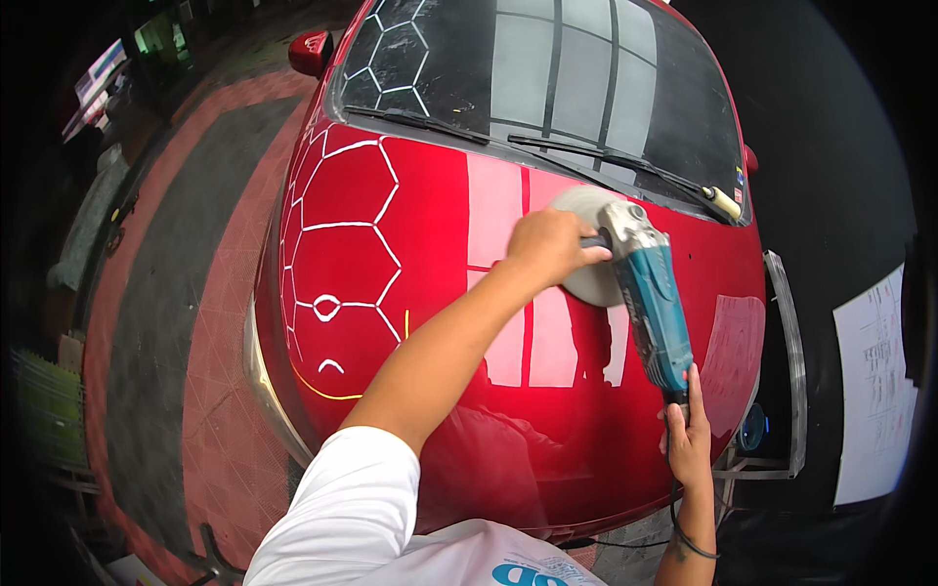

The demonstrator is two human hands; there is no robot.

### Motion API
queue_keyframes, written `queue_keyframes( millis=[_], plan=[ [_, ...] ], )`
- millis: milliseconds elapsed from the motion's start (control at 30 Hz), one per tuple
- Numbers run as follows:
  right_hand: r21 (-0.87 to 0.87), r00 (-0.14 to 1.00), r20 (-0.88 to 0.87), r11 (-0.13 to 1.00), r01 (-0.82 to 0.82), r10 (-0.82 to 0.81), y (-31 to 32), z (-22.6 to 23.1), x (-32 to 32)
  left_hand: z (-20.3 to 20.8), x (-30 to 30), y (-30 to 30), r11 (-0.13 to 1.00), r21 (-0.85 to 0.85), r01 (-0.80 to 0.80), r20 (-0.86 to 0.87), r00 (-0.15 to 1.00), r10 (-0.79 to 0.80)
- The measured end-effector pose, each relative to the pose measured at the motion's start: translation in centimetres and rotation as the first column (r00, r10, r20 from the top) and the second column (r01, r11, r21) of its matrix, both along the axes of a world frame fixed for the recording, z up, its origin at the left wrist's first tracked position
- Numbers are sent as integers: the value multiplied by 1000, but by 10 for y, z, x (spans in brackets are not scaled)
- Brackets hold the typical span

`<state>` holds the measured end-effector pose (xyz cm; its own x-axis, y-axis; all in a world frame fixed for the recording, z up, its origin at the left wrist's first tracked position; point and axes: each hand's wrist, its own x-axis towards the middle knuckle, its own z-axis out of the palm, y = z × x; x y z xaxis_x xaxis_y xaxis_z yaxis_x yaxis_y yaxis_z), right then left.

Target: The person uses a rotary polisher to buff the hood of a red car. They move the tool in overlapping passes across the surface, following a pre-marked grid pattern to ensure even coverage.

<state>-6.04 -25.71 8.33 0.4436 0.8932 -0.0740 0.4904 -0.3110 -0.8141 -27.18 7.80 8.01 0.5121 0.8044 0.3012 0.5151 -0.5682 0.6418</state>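
Note:
A teal and silver rotary polisher [653, 313] with a round white pad [593, 288] is held over the glossy red car hood [430, 244], toward the windshield. The pad's face lies against or just above the paint; I cannot tell which. My left hand [555, 249] wraps round the black side handle near the polisher's silver head. At the tool's rear end, my right hand [690, 439] grips the narrow back part, its index finger stretched along the casing. A dark power cord [674, 510] hangs from the rear and loops over my right wrist.
Wipers [625, 158] cross the windshield base, where a small cream bottle-like item [723, 202] lies. A metal frame [789, 371] stands right of the car, by a wall with white paper [870, 381]. A red mirror [311, 53] juts out left above the tiled floor [230, 420].

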Motion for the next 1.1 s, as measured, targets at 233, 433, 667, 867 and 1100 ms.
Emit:
queue_keyframes(
  millis=[233, 433, 667, 867, 1100],
  plan=[
    [2, 957, 73, 960, -281, 281, 75, 6, -54, 3, -116, 26, 982, 5, -186, 17, 982, 186],
    [15, 934, 69, 936, -352, 350, 102, 10, -81, 2, -156, 35, 961, -99, -258, 2, 966, 260],
    [6, 938, 95, 942, -336, 334, 103, 13, -71, 6, -148, 32, 960, -78, -267, 12, 963, 269],
    [2, 928, 80, 931, -366, 365, 110, 13, -67, 3, -153, 27, 953, -91, -288, 13, 957, 290],
    [-12, 943, 62, 945, -328, 328, 105, 14, -62, -6, -146, 30, 960, -74, -270, 40, 961, 273]
  ],
)
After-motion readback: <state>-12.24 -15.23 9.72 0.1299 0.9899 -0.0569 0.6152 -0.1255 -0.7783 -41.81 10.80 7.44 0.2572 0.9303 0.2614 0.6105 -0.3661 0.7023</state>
